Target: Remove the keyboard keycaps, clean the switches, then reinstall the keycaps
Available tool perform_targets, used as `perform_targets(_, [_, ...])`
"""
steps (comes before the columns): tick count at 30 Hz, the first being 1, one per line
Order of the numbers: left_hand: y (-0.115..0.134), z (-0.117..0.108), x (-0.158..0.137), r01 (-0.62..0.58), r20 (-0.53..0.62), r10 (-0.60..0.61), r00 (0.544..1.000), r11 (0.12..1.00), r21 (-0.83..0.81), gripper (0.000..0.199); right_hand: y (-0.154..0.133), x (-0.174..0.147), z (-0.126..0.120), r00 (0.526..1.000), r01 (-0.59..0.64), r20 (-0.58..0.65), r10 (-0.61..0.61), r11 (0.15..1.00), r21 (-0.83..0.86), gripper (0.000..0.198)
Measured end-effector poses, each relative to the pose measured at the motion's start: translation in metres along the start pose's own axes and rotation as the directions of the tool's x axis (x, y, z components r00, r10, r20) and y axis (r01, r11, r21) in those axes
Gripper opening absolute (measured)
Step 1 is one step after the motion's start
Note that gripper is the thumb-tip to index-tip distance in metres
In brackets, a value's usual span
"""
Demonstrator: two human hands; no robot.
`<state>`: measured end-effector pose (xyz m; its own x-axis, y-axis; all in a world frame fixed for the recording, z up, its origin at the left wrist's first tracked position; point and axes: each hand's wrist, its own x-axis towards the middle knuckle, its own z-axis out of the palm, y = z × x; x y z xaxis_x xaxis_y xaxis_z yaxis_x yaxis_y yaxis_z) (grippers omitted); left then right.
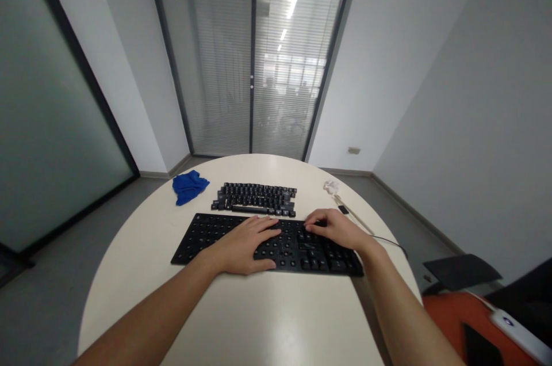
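Observation:
A black keyboard [196,246] lies across the round table in front of me, its left part stripped down to bare key stems. Keys are still fitted on its right part. My left hand [248,245] lies open and flat over the middle of the keyboard, fingers spread. At the upper edge, right of the middle, my right hand [334,228] has its thumb and fingers drawn together against the keys. What sits between those fingertips is too small to make out. Behind the keyboard, loose black keycaps [259,196] are laid out in rows.
A crumpled blue cloth [188,187] lies at the table's far left. On the right are a crumpled white piece [331,186], a thin pale stick [356,215] and a small black object [343,209]. An orange chair seat [448,320] with a white power strip [520,334] stands lower right.

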<state>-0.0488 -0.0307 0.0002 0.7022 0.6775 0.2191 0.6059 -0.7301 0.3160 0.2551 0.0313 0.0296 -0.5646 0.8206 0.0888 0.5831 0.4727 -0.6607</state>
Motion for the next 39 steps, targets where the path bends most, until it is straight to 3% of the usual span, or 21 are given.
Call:
perform_targets(13, [0.0011, -0.0001, -0.0003, 0.017, 0.014, -0.017, 1.000, 1.000, 0.001, 0.072, -0.0007, 0.0015, 0.0018, 0.992, -0.121, 0.064, 0.112, 0.979, 0.163, 0.032])
perform_targets(39, [0.0010, -0.0007, -0.0020, 0.009, 0.000, -0.009, 1.000, 1.000, -0.006, 0.072, -0.0052, 0.0045, -0.0003, 0.988, -0.130, 0.101, 0.118, 0.984, 0.123, 0.034])
